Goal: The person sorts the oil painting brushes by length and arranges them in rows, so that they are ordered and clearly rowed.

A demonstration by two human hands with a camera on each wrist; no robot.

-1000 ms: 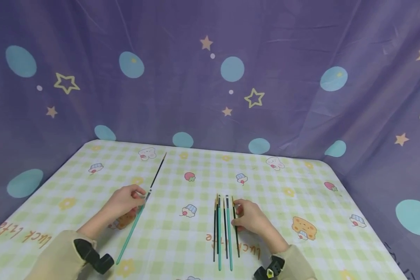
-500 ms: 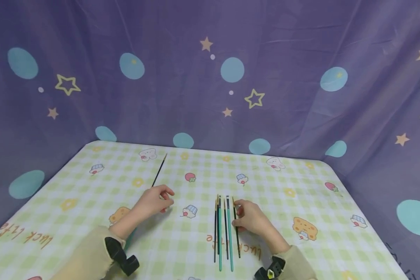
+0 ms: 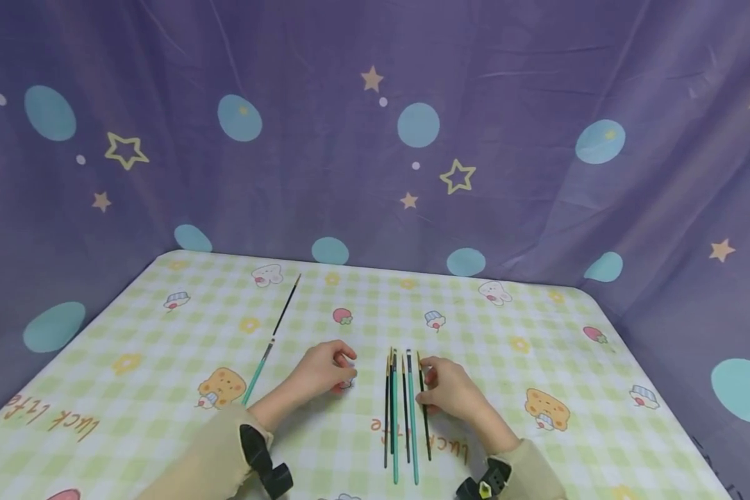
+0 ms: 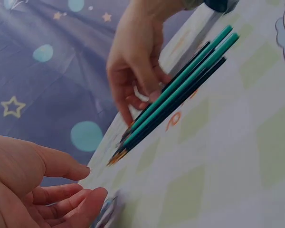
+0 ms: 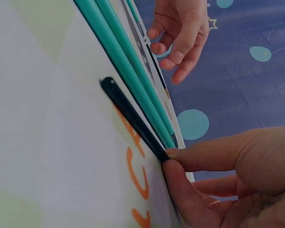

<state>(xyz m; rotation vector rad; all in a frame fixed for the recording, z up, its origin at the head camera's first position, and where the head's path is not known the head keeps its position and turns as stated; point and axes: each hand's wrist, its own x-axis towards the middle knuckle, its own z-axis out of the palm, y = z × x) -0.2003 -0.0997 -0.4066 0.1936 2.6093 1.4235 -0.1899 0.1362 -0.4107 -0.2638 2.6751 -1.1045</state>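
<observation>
- At right-centre of the checked surface (image 3: 512,371), we count six slim brushes in a row, bristles far, handles near: four dark, two teal (image 3: 414,437).
- Right hand (image 3: 453,389) at the row's right edge. Its thumb and a finger pinch the outermost dark brush (image 3: 428,434), which lies slightly askew, its handle end angled rightward.
- Left hand (image 3: 315,371) between row and left pair: fingers loosely bent, gap between thumb and fingertips, nothing held.
- Left pair: lone dark brush (image 3: 287,305) far, lone teal brush (image 3: 259,370) nearer, nearly end to end on one slant. Whether they touch, we cannot tell; the teal handle runs behind the left arm.
- We take the step in hand to be placing the outermost brush. Best done, we judge, with a light pinch, the brush kept flat and turned parallel to its teal neighbour.
- Thin round handles probably roll easily: we would avoid nudging the neighbours, and let go gently.
</observation>
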